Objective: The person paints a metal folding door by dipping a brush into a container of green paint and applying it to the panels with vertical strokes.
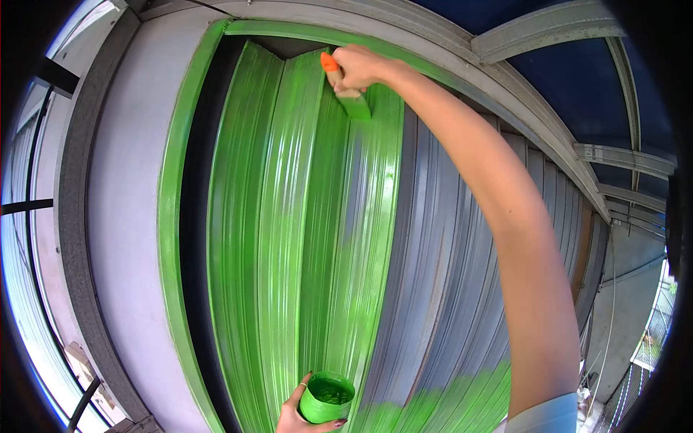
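Observation:
My right hand (355, 68) is raised high and closed round the handle of a paintbrush (356, 108). The handle has an orange tip, and the bristles are green with paint against the folding metal door (289, 180). Several panels on the door's left are shiny green, with grey streaks showing through near the brush. Low in the view, my left hand (296, 411) grips a green paint cup (325, 408) from its side. Wet green paint is visible inside the cup. A ring and dark nail polish show on this hand.
Grey panels (440, 216) continue to the right, with green patches (447, 397) along their lower part. A green frame (172, 216) borders the door at left and top. A white wall (130, 180) stands left of it, and metal roof beams (548, 32) run overhead at right.

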A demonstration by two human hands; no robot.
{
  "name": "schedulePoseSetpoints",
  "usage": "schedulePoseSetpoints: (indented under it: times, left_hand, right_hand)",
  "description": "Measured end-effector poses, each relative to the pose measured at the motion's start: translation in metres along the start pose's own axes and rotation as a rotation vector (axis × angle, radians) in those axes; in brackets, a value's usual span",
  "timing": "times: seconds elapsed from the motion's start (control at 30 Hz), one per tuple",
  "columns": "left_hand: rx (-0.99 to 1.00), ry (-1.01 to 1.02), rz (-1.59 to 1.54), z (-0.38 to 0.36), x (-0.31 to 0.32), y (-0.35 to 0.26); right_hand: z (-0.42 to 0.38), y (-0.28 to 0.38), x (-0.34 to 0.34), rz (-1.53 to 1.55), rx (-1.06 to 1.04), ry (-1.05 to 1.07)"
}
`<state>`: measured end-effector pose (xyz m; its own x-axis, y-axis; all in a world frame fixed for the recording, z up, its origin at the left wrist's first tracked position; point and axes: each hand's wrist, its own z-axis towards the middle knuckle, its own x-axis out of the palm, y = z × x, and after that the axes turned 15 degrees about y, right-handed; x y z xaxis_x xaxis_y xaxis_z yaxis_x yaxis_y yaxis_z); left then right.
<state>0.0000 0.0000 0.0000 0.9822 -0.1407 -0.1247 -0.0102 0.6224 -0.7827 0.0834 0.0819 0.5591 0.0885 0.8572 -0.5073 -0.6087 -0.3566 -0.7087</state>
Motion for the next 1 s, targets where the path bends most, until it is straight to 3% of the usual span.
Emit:
schedulePoseSetpoints:
  times: [0.07, 0.17, 0.3, 0.37, 0.5, 0.6, 0.67, 0.73, 0.83, 0.9, 1.0]
  left_hand:
    - [0.06, 0.011, 0.005, -0.005, -0.002, 0.007]
    - [-0.022, 0.0, -0.084, -0.014, -0.005, 0.012]
    - [-0.015, -0.034, 0.008, -0.009, -0.004, 0.002]
    - [-0.087, -0.024, 0.026, -0.005, -0.001, -0.004]
    - [-0.091, -0.019, -0.011, -0.008, 0.009, -0.01]
    - [-0.071, -0.017, -0.016, -0.009, 0.014, -0.017]
    - [-0.075, -0.015, -0.022, -0.011, 0.015, -0.022]
    - [-0.101, -0.013, -0.017, -0.015, 0.013, -0.024]
    - [-0.092, -0.033, 0.002, -0.017, 0.014, -0.029]
    - [-0.088, -0.048, 0.01, -0.019, 0.014, -0.03]
    - [-0.092, -0.051, 0.005, -0.019, 0.014, -0.028]
  right_hand:
    - [0.006, -0.017, -0.001, 0.018, 0.061, -0.108]
    - [0.003, -0.015, 0.012, -0.16, 0.034, -0.208]
    - [-0.028, 0.018, 0.053, -0.403, -0.119, -0.119]
    - [-0.051, 0.041, 0.084, -0.3, -0.323, -0.051]
    - [-0.11, 0.112, 0.125, -0.177, -0.462, 0.158]
    - [-0.119, 0.126, 0.131, 0.158, -0.481, 0.186]
    - [-0.093, 0.109, 0.113, 0.353, -0.349, 0.224]
    - [-0.066, 0.08, 0.095, 0.314, -0.229, 0.044]
    - [-0.035, 0.043, 0.051, 0.248, 0.049, -0.018]
    - [-0.026, 0.032, 0.04, 0.017, 0.117, -0.18]
    - [-0.018, 0.027, 0.044, -0.139, 0.061, -0.229]
